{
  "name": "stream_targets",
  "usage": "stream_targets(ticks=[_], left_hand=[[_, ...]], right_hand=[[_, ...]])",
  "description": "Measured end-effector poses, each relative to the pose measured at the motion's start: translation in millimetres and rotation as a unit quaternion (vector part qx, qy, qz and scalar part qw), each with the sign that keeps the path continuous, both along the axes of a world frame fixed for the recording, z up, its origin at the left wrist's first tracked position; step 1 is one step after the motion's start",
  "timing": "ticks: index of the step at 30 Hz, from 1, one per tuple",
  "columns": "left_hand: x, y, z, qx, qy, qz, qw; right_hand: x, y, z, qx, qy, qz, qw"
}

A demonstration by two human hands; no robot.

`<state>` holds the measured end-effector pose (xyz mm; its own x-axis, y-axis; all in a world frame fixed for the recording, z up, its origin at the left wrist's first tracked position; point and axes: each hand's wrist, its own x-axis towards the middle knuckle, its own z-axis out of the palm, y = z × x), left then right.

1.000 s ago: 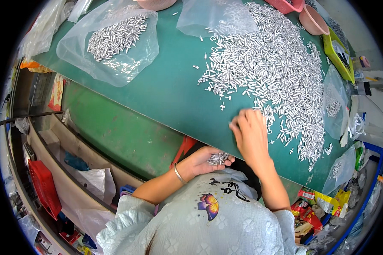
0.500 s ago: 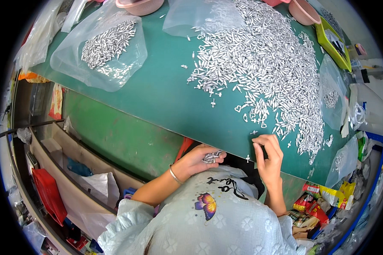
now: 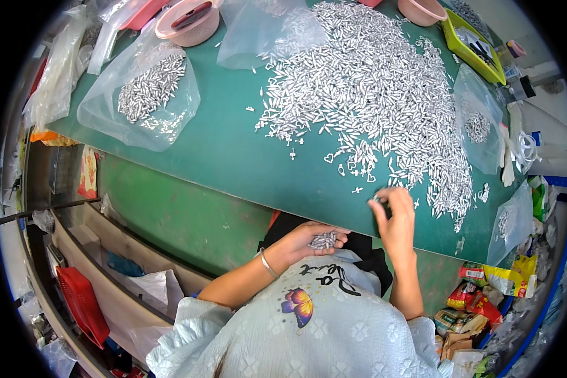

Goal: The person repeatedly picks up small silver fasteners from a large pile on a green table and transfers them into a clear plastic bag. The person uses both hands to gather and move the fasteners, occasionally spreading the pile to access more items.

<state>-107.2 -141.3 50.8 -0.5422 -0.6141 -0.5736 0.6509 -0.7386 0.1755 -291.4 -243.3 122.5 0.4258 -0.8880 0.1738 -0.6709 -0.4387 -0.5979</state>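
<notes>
My left hand (image 3: 312, 239) is cupped palm up at the table's near edge, its fingers curled round a small heap of silver bullet-shaped pieces (image 3: 323, 240). Over the tabletop to its right, my right hand (image 3: 394, 214) has thumb and forefinger closed in a pinch. A small silvery piece (image 3: 377, 199) shows at its fingertips, too small to tell its shape. Close by lies a little silver cross (image 3: 357, 189). Beyond it spreads a big pile of silver bullet-shaped pieces (image 3: 365, 82), with heart outlines (image 3: 329, 158) and more crosses along its near fringe.
The green table (image 3: 227, 151) carries a clear bag with silver pieces (image 3: 148, 88) at the left. Further bags (image 3: 509, 220) lie at the right. Pink bowls (image 3: 189, 25) and a yellow-green tray (image 3: 475, 50) stand at the back. A wooden drawer frame (image 3: 132, 242) sits below left.
My right hand has closed into a pinch. A small cross that lay by the near edge no longer shows there. My left hand still holds its pieces; the whole view has shifted a little.
</notes>
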Motion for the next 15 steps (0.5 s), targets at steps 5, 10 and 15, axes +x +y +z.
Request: stream_targets(ticks=[5,10,15], left_hand=[[23.6,27.6,21.0,0.021,-0.021,0.032,0.999],[86.2,36.4,57.7,0.079,0.085,0.213,0.97],[192.6,-12.8,99.3,-0.019,0.094,0.454,0.886]], right_hand=[[-0.2,-4.7,6.7,-0.03,-0.045,-0.055,0.997],[-0.1,0.6,-2.3,-0.019,-0.084,-0.028,0.996],[4.4,-2.8,-1.2,-0.012,-0.05,-0.026,0.998]])
